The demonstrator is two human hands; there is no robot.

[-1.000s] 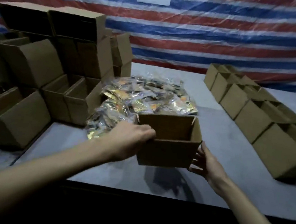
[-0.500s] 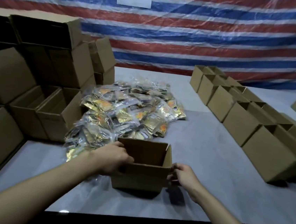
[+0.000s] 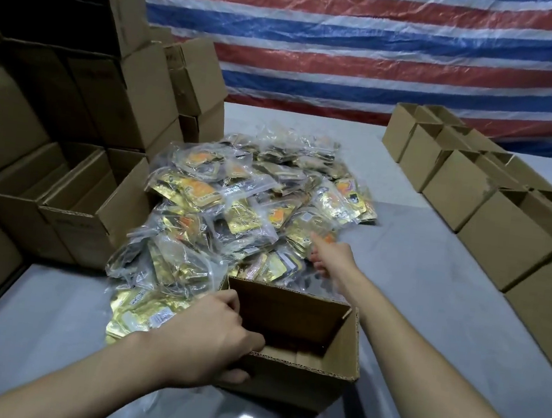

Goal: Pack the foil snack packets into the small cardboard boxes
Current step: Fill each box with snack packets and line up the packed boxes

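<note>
The left hand [image 3: 216, 338] clamps the near wall of 1 open box [image 3: 300, 381], likely steadying it beside the packets [image 3: 234, 204]. The right hand [image 3: 329, 257] reaches onto them, grip unclear.

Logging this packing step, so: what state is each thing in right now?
front box: upright, open, no packets seen inside.
packet pile: loose heap on the table.
left hand: grips the front box's left wall.
right hand: fingers out, on the packet pile.
right row of boxes: upright, open.
</note>
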